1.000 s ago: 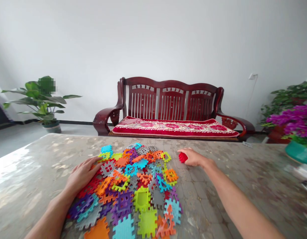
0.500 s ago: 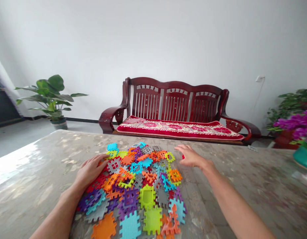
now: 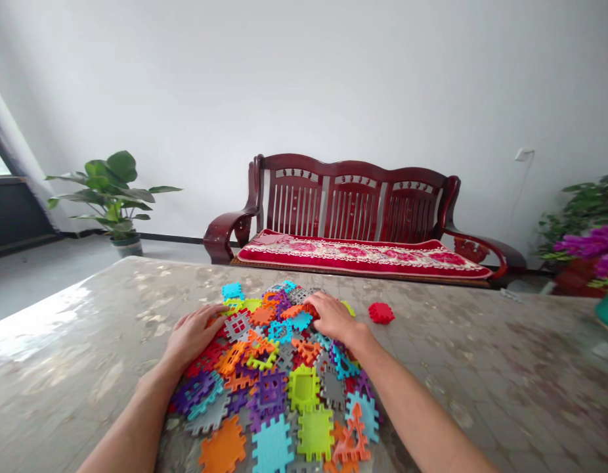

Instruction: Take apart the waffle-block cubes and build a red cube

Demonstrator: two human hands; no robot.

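Interlocking plastic puzzle tiles in orange, purple, lime green, grey, blue and red lie heaped before me, among them a lime tile (image 3: 316,433), an orange tile (image 3: 224,447) and a purple tile (image 3: 267,392). My left hand (image 3: 193,336) rests along the heap's left side, fingers stretched forward beside a grey window-pattern tile (image 3: 237,325). Over the heap's far right part reaches my right hand (image 3: 332,320), fingers bent down onto the tiles near a blue tile (image 3: 301,320); its fingertips are partly hidden. A red tile (image 3: 381,313) sits apart on the table, right of that hand.
The heap lies on a patterned grey-brown tabletop (image 3: 461,368). Beyond it stands a dark red wooden bench (image 3: 353,207) with a red floral cover (image 3: 363,255). A potted plant (image 3: 117,190) is on the floor at left; purple flowers (image 3: 594,248) are at right.
My right hand has let go of the red tile on the table and moved left onto the heap. My left hand stays at the heap's side. The view has shifted slightly.
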